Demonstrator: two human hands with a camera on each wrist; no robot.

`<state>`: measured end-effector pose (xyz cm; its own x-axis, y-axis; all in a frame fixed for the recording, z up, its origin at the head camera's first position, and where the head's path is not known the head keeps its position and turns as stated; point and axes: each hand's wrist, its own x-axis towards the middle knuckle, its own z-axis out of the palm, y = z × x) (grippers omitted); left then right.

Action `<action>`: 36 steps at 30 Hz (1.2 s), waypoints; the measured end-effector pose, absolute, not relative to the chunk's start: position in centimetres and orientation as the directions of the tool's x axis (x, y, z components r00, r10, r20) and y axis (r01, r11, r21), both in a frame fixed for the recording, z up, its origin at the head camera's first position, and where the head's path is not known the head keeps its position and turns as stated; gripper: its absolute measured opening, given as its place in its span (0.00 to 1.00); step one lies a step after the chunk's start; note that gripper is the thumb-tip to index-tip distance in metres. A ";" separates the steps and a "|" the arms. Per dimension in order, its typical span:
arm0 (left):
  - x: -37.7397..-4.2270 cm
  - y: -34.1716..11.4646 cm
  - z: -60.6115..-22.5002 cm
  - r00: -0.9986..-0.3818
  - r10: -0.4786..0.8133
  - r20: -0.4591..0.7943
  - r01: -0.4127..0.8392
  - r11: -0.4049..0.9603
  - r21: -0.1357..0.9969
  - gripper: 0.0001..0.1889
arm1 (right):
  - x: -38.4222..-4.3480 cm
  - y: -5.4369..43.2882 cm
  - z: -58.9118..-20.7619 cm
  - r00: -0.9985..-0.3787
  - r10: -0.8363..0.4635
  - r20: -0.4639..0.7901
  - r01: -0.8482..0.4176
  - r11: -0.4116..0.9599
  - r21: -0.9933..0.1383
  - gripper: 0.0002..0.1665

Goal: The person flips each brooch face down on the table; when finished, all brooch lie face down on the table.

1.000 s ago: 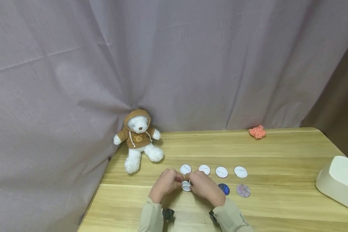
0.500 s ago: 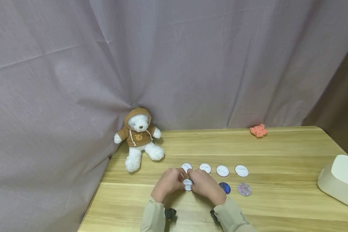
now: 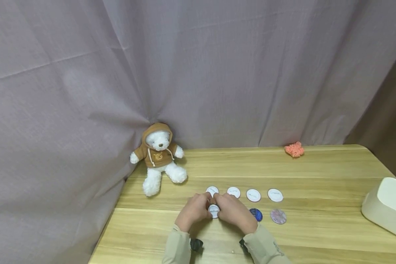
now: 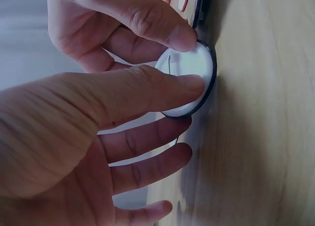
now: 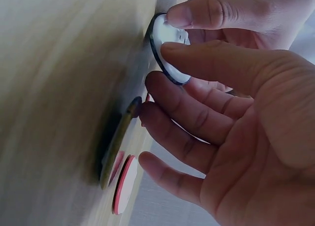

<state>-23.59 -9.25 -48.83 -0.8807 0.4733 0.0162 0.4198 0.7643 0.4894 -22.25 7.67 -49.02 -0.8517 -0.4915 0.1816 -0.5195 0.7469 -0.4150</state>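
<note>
A greyish-purple curtain [image 3: 204, 73] hangs behind the wooden table [image 3: 330, 194].

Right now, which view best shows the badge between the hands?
Left wrist: the badge appears largest, white face and thin wire visible, though the left hand and right hand cover parts. Right wrist shows it more obliquely; head shows it small.

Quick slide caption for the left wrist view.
Left hand and right hand hold a round, white, dark-rimmed pin badge at a pale wooden tabletop.
</note>
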 end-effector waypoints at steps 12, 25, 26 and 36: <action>-23.5 -9.2 -49.0 -0.901 0.433 0.005 0.383 0.790 0.478 0.16 | -22.2 7.7 -49.2 -0.843 -0.499 0.200 -0.535 0.741 -0.406 0.16; -23.2 -9.3 -49.6 -0.910 0.414 -0.014 0.366 0.819 0.441 0.11 | -22.0 7.8 -49.9 -0.815 -0.527 0.239 -0.579 0.740 -0.342 0.13; -23.2 -9.3 -49.6 -0.911 0.413 -0.012 0.366 0.821 0.438 0.12 | -22.0 7.8 -49.9 -0.817 -0.528 0.233 -0.577 0.742 -0.342 0.13; -23.5 -9.3 -49.5 -0.914 0.406 -0.013 0.366 0.837 0.407 0.12 | -22.1 7.8 -49.5 -0.821 -0.528 0.218 -0.570 0.735 -0.367 0.13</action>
